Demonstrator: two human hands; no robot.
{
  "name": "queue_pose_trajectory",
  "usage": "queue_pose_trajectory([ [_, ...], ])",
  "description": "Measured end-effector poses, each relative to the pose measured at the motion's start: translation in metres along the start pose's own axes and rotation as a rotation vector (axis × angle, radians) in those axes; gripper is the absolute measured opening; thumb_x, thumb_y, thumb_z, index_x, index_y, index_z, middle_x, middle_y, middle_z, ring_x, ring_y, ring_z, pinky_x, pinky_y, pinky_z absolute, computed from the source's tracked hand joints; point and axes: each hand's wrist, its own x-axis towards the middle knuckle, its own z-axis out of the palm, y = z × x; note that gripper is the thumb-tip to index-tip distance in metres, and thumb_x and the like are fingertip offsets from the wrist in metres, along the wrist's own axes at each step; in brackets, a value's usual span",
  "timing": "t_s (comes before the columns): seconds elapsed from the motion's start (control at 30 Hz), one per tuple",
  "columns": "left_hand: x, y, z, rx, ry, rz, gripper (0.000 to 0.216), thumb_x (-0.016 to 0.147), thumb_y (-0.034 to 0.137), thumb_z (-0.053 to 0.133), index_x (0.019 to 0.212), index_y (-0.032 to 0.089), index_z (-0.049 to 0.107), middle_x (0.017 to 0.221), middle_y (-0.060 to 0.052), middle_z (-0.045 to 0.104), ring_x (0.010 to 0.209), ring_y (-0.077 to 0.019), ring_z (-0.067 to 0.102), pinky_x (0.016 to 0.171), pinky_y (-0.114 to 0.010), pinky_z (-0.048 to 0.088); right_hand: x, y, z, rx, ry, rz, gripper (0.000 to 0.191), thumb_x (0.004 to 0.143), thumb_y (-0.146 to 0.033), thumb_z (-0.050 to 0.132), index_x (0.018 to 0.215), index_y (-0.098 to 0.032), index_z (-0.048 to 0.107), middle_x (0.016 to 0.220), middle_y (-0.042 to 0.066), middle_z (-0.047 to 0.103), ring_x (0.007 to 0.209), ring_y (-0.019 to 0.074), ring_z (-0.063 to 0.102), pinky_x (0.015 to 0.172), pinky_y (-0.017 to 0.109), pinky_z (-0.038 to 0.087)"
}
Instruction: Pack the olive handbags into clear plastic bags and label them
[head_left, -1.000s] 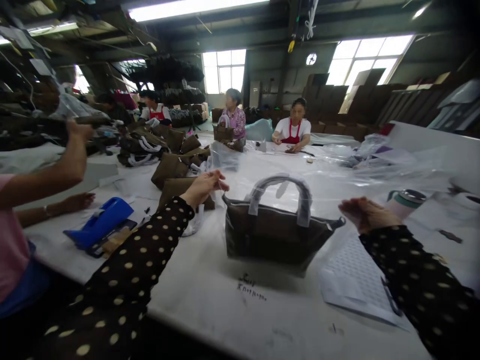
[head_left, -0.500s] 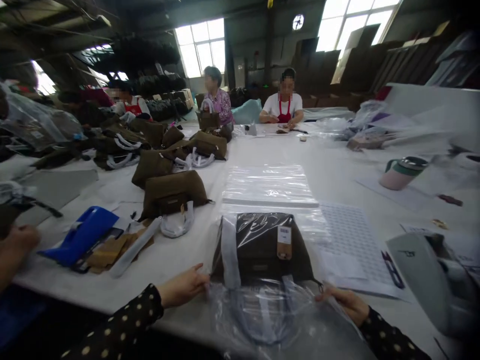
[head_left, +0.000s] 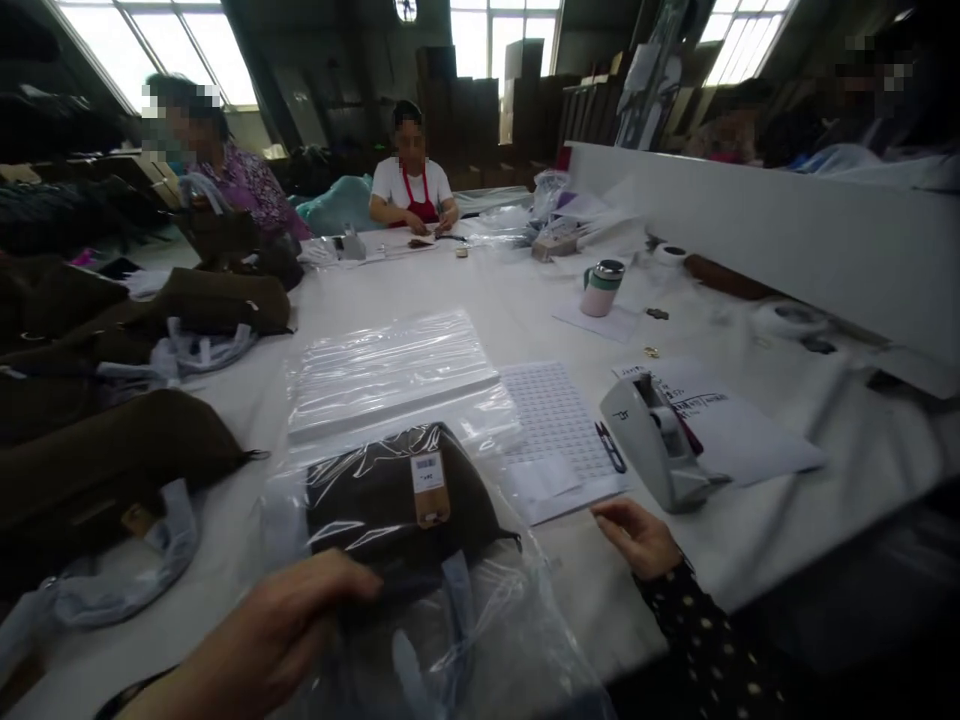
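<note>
A dark olive handbag [head_left: 360, 485] lies inside a clear plastic bag [head_left: 540, 600], with a paper hang tag [head_left: 430, 490] on its front. My left hand [head_left: 285, 610] is over the near left part of the bag, its fingers curled on the plastic and the index finger stretched forward. Part of the wrapped handle [head_left: 459, 590] shows beside it. Off to the right, my right hand [head_left: 637, 535] is apart from the plastic, holding nothing, fingers loosely extended. It is nearest to the grey tape dispenser [head_left: 664, 465] and the printed sheet [head_left: 551, 400].
Flat clear plastic bags [head_left: 390, 370] lie behind the handbag. Thread snips [head_left: 611, 447] rest by the sheet. Farther back stands a pink and green mug [head_left: 602, 288]. More olive handbags [head_left: 112, 470] crowd the left. Across the table, a person in a red apron [head_left: 420, 195] handles small pieces.
The view has turned right. My right hand has let go of the plastic bag and moved right, towards the tape dispenser. My left hand has come from the bag's left edge to over its front.
</note>
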Motion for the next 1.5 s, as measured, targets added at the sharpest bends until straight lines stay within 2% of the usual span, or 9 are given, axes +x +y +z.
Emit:
queue_pose_trajectory([
  [0.17,0.151,0.069,0.042,-0.102,0.036,0.212,0.035,0.075,0.010,0.039,0.096,0.024,0.065,0.094,-0.002,0.068,0.087,-0.0181,0.061,0.082,-0.028,0.045,0.039,-0.006,0.021,-0.322,0.207,-0.110,0.040,0.073,-0.045,0.056,0.104,-0.019,0.054,0.091,0.008,0.065,0.081,0.0228,0.061,0.075,0.040,0.049],
  [0.3,0.238,0.063,0.078,-0.060,0.009,0.114,0.034,0.072,0.013,0.048,0.103,0.018,0.062,0.105,-0.008,0.065,0.101,-0.0243,0.057,0.093,-0.035,0.038,0.065,-0.003,0.041,-0.521,0.150,-0.125,0.059,0.062,-0.038,0.066,0.115,-0.019,0.048,0.084,0.005,0.066,0.082,0.0266,0.059,0.079,0.047,0.044],
  [0.4,0.262,0.047,0.089,-0.056,-0.069,0.013,0.040,0.064,0.026,0.065,0.102,0.014,0.062,0.098,-0.013,0.066,0.096,-0.0303,0.058,0.089,-0.039,0.040,0.069,0.010,0.045,-0.309,0.128,-0.008,0.048,0.066,-0.035,0.063,0.110,-0.021,0.049,0.073,0.000,0.065,0.069,0.0196,0.059,0.071,0.038,0.046],
  [0.5,0.265,0.039,0.092,-0.143,-0.152,-0.037,0.054,0.053,0.041,0.075,0.099,0.016,0.062,0.092,-0.010,0.067,0.089,-0.0271,0.061,0.082,-0.034,0.044,0.068,0.022,0.043,0.054,0.141,0.073,0.047,0.065,-0.040,0.064,0.105,-0.021,0.049,0.073,0.000,0.064,0.065,0.0161,0.059,0.067,0.032,0.048],
  [0.63,0.259,0.045,0.103,-0.635,-0.247,-0.198,0.039,0.059,0.043,0.072,0.084,0.013,0.064,0.077,-0.006,0.066,0.071,-0.0188,0.062,0.067,-0.030,0.049,0.066,0.024,0.036,0.297,0.116,0.073,0.046,0.067,-0.047,0.064,0.101,-0.021,0.049,0.077,0.002,0.064,0.067,0.0161,0.060,0.067,0.033,0.050],
  [0.8,0.248,0.057,0.114,-0.824,-0.201,-0.279,0.039,0.069,0.043,0.065,0.090,0.011,0.060,0.082,-0.009,0.065,0.071,-0.0174,0.063,0.064,-0.030,0.052,0.052,-0.006,0.019,-0.178,0.381,-0.303,0.023,0.072,-0.036,0.065,0.089,-0.022,0.061,0.102,0.008,0.061,0.096,0.0220,0.056,0.084,0.041,0.046],
  [0.9,0.241,0.062,0.113,-0.897,-0.140,-0.315,0.037,0.069,0.042,0.066,0.090,0.012,0.058,0.077,-0.006,0.064,0.066,-0.0162,0.061,0.060,-0.030,0.051,0.039,-0.026,0.019,-0.355,0.340,-0.532,0.013,0.073,-0.027,0.066,0.085,-0.023,0.065,0.088,0.004,0.063,0.085,0.0190,0.056,0.079,0.036,0.048],
  [1.13,0.220,0.078,0.112,-0.890,-0.063,-0.216,0.036,0.074,0.047,0.059,0.087,0.014,0.057,0.069,-0.002,0.058,0.058,-0.0115,0.054,0.055,-0.024,0.045,0.031,-0.034,0.038,-0.502,0.269,-0.637,0.011,0.076,-0.027,0.064,0.084,-0.021,0.067,0.078,0.002,0.066,0.073,0.0170,0.055,0.070,0.031,0.045],
  [1.5,0.213,0.090,0.124,-0.794,0.021,-0.027,0.021,0.074,0.032,0.060,0.081,0.011,0.059,0.075,-0.003,0.060,0.068,-0.0133,0.053,0.064,-0.024,0.043,0.030,-0.042,0.030,-0.526,0.269,-0.653,0.015,0.080,-0.024,0.059,0.066,-0.019,0.056,0.066,0.003,0.059,0.071,0.0164,0.050,0.068,0.030,0.038],
])
